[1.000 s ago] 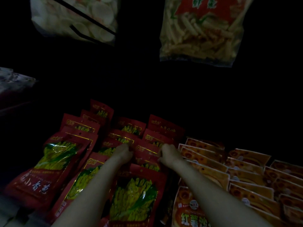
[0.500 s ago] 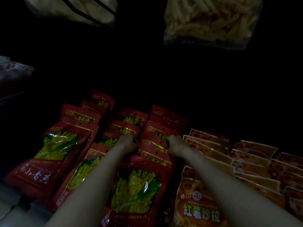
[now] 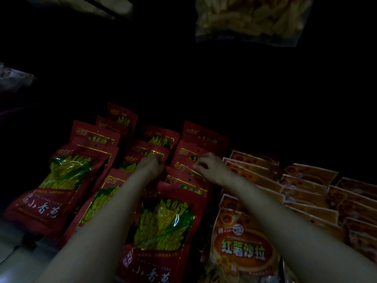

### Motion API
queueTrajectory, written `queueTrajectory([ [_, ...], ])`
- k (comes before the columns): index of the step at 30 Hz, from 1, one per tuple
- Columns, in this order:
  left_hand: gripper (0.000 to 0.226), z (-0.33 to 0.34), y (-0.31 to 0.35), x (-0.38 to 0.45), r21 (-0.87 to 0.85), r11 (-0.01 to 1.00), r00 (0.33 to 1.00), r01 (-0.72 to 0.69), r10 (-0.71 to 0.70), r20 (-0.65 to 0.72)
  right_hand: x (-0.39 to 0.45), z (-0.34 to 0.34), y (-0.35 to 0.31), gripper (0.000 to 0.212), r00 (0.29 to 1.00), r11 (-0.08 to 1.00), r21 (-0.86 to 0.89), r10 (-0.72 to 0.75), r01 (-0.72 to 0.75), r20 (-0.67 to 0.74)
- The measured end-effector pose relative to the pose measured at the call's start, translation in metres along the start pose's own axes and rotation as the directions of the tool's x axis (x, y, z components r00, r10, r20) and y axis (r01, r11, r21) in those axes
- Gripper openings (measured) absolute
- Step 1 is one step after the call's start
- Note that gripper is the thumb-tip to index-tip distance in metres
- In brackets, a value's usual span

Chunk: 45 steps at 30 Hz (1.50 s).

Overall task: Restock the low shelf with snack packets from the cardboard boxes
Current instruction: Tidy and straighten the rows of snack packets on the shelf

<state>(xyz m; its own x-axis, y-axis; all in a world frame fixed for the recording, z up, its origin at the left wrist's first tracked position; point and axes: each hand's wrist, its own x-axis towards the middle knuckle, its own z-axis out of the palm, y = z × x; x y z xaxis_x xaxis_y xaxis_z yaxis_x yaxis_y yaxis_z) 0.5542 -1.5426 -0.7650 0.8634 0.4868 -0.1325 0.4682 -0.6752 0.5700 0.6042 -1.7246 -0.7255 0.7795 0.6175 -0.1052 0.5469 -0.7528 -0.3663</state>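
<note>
both hands deep in the red packets (image 3: 163,221) on the low shelf: left hand (image 3: 150,167) fingers hidden, grip unclear, right hand (image 3: 210,167) pinching a packet top, so square rows upright, don't disturb orange packets (image 3: 242,250)

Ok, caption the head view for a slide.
Both hands, left hand and right hand, straighten red snack packets beside orange packets.
</note>
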Motion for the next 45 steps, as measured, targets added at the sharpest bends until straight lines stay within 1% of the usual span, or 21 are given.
queueTrajectory([
  [3, 0.030, -0.011, -0.002, -0.008, -0.048, 0.997, 0.998, -0.054, 0.053, -0.021, -0.010, -0.004, -0.003, 0.045, 0.993, 0.995, 0.085, -0.068, 0.060, 0.097],
  [6, 0.030, -0.017, -0.004, -0.017, -0.089, 0.990, 0.994, -0.111, 0.109, -0.029, -0.023, -0.008, -0.007, 0.044, 0.952, 0.981, 0.171, -0.138, 0.094, 0.274],
  [9, 0.030, -0.020, -0.005, -0.019, -0.099, 0.987, 0.985, -0.128, 0.115, -0.125, -0.024, -0.003, -0.011, 0.025, 0.933, 0.985, 0.120, -0.154, 0.121, 0.324],
  [11, 0.031, -0.022, -0.003, -0.023, -0.103, 0.983, 0.982, -0.154, 0.141, -0.125, -0.018, 0.002, -0.012, 0.025, 0.947, 0.992, 0.035, -0.122, 0.117, 0.298],
  [13, 0.031, -0.024, -0.002, -0.030, -0.200, 0.961, 0.981, -0.189, 0.196, 0.016, -0.014, 0.009, -0.010, 0.016, 0.958, 0.994, -0.064, -0.067, 0.088, 0.278],
  [15, 0.035, -0.023, -0.002, -0.040, -0.251, 0.951, 0.946, -0.181, 0.238, 0.220, -0.013, 0.011, -0.009, 0.032, 0.970, 0.979, -0.202, 0.012, 0.038, 0.242],
  [17, 0.048, -0.018, -0.005, -0.046, -0.144, 0.969, 0.910, -0.199, 0.237, 0.340, -0.014, 0.013, -0.010, 0.041, 0.985, 0.985, -0.170, 0.060, -0.032, 0.163],
  [19, 0.054, -0.010, -0.008, -0.050, -0.058, 0.970, 0.900, -0.238, 0.242, 0.362, -0.016, 0.016, -0.012, 0.034, 0.991, 0.995, -0.089, 0.046, -0.035, 0.122],
  [22, 0.053, 0.004, -0.013, -0.054, -0.072, 0.958, 0.908, -0.277, 0.285, 0.307, -0.016, 0.021, -0.010, 0.021, 0.990, 0.997, -0.072, 0.029, -0.019, 0.135],
  [24, 0.054, 0.012, -0.011, -0.057, -0.045, 0.942, 0.912, -0.334, 0.335, 0.238, -0.015, 0.021, -0.007, 0.024, 0.989, 0.992, -0.121, 0.042, -0.025, 0.140],
  [26, 0.056, 0.021, -0.007, -0.054, 0.016, 0.925, 0.908, -0.380, 0.370, 0.197, -0.015, 0.022, -0.004, 0.030, 0.990, 0.972, -0.235, 0.058, -0.028, 0.125],
  [28, 0.059, 0.029, -0.004, -0.050, 0.039, 0.928, 0.910, -0.371, 0.354, 0.216, -0.015, 0.023, 0.001, 0.034, 0.989, 0.944, -0.328, 0.073, -0.026, 0.132],
  [29, 0.062, 0.029, -0.004, -0.049, 0.033, 0.931, 0.908, -0.363, 0.345, 0.237, -0.015, 0.023, 0.004, 0.033, 0.986, 0.945, -0.327, 0.080, -0.027, 0.149],
  [30, 0.065, 0.029, -0.005, -0.046, -0.003, 0.935, 0.907, -0.354, 0.344, 0.245, -0.013, 0.023, 0.006, 0.030, 0.982, 0.964, -0.265, 0.084, -0.038, 0.166],
  [32, 0.065, 0.025, -0.008, -0.043, -0.198, 0.934, 0.920, -0.297, 0.335, 0.202, -0.009, 0.022, 0.007, 0.020, 0.985, 0.997, -0.028, 0.080, -0.077, 0.152],
  [34, 0.053, 0.021, -0.008, -0.047, -0.373, 0.900, 0.950, -0.225, 0.288, 0.123, -0.005, 0.021, 0.004, 0.015, 0.996, 0.984, 0.156, 0.086, -0.090, 0.033],
  [35, 0.049, 0.021, -0.007, -0.047, -0.382, 0.898, 0.960, -0.219, 0.268, 0.079, -0.003, 0.023, 0.002, 0.016, 0.996, 0.977, 0.200, 0.082, -0.071, -0.044],
  [37, 0.048, 0.027, -0.004, -0.048, -0.274, 0.931, 0.965, -0.240, 0.261, 0.039, -0.001, 0.030, -0.001, 0.017, 0.990, 0.975, 0.221, 0.052, -0.022, -0.128],
  [41, 0.052, 0.033, -0.003, -0.054, -0.149, 0.953, 0.964, -0.265, 0.259, -0.057, 0.004, 0.038, -0.004, 0.020, 0.996, 0.984, 0.175, 0.046, -0.031, -0.081],
  [43, 0.048, 0.033, -0.006, -0.056, -0.074, 0.939, 0.934, -0.336, 0.322, -0.156, 0.003, 0.028, -0.004, 0.020, 0.988, 0.974, 0.222, 0.082, -0.051, -0.132],
  [45, 0.043, 0.034, -0.011, -0.058, -0.002, 0.902, 0.891, -0.431, 0.425, -0.158, 0.001, 0.018, -0.002, 0.020, 0.990, 0.971, 0.237, 0.045, -0.012, -0.134],
])
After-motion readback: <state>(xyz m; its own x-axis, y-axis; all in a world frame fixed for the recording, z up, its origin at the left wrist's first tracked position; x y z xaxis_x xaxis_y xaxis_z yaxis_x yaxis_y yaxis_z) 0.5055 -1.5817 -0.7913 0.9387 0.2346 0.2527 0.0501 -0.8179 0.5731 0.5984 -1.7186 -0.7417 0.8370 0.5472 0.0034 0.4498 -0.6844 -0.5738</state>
